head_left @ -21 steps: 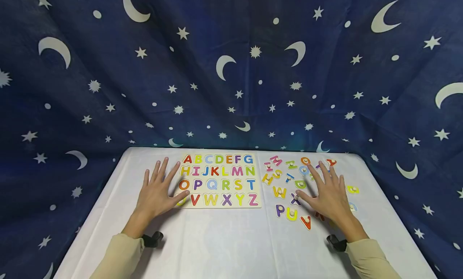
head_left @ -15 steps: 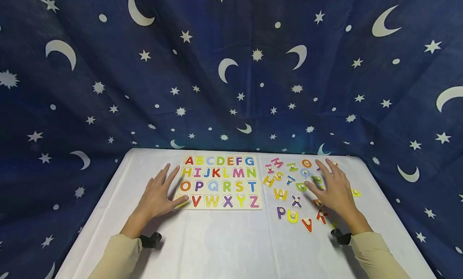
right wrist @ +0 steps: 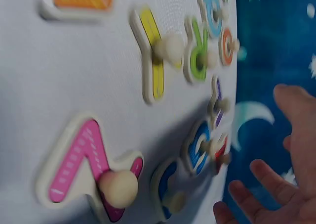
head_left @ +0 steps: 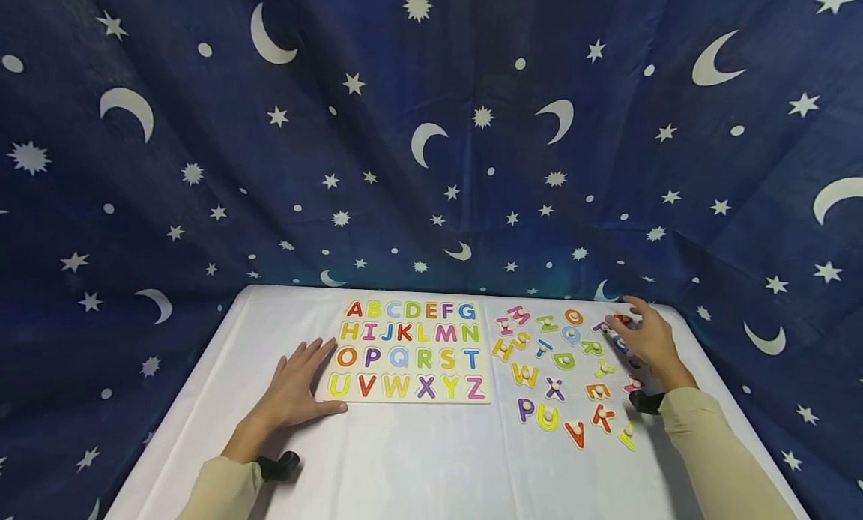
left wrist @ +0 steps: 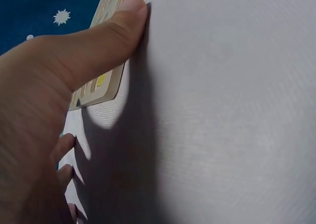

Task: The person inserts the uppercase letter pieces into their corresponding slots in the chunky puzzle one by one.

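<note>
Currently the board [head_left: 385,359] lies beside the left hand [head_left: 294,387], letter pieces [head_left: 563,361] beneath the right hand [head_left: 651,339], both loosely spread

Board [head_left: 410,345] left, letters [head_left: 563,361] right, table [head_left: 431,456] beneath

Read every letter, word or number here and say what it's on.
"ABCDEFG", top row, alphabet puzzle board
"HIJKLMN", second row
"OPQRST", third row
"UVWXYZ", bottom row
Loose knobbed letter pieces:
"M"
"I"
"N"
"O"
"Q"
"S"
"H"
"T"
"D"
"R"
"W"
"X"
"Y"
"P"
"U"
"E"
"K"
"V"
"L"
"Z"
Remaining pieces by the right hand: too blurred or covered.
</note>
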Action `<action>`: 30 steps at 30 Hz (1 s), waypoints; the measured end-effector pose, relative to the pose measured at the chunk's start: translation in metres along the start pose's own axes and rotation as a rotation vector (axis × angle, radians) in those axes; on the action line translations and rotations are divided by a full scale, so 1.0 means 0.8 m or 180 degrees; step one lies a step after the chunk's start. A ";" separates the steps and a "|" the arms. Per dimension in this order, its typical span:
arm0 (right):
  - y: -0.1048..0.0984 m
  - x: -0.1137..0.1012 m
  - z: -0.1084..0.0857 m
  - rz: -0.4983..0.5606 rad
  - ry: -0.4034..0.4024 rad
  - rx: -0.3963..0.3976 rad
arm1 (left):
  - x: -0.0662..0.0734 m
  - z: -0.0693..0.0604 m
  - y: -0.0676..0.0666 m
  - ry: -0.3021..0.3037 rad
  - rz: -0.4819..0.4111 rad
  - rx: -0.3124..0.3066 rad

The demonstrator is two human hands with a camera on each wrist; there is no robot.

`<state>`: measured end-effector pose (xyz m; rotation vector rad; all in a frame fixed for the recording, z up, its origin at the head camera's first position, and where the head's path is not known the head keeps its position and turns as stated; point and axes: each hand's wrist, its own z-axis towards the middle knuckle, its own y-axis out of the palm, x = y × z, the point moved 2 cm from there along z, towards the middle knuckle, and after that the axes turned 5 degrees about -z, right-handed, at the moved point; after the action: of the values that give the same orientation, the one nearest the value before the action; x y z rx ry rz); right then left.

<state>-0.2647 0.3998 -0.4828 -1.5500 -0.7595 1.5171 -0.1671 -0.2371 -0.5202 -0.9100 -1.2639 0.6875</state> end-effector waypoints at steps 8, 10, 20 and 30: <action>0.010 0.035 0.016 0.0409 0.0922 -0.0233 | -0.003 -0.007 0.006 -0.0042 -0.0022 0.0033; 0.011 0.037 0.019 0.0423 0.1052 -0.0219 | -0.003 -0.007 0.005 -0.0028 -0.0032 0.0055; 0.011 0.035 0.027 -0.0008 0.1240 0.0011 | -0.002 -0.004 -0.002 0.0104 -0.0010 0.0167; 0.015 0.031 0.032 -0.0039 0.1196 0.0086 | -0.003 -0.005 0.001 0.0086 -0.0063 0.0149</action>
<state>-0.2892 0.4187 -0.5037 -1.7388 -0.5276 1.1719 -0.1637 -0.2395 -0.5223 -0.8647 -1.2266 0.6845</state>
